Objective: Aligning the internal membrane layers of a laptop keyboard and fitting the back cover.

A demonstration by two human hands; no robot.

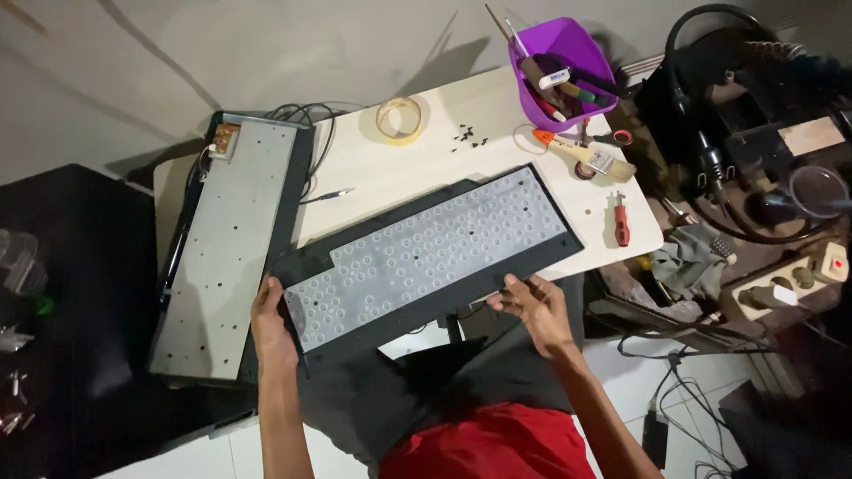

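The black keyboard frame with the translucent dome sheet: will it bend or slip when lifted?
The black keyboard frame looks thin and long, so it may flex. Both hands, left and right, grip its edges. The translucent dome sheet seems floppy and could slide.

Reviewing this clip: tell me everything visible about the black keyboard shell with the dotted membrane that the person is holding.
The keyboard shell is a long black plastic frame, opened, with no keycaps. A translucent whitish membrane of round domes covers most of its face. It lies slanted across the pale table's near edge, its right end farther away, its lower left end overhanging the lap. The left hand grips the lower left corner; the right hand touches its near long edge.
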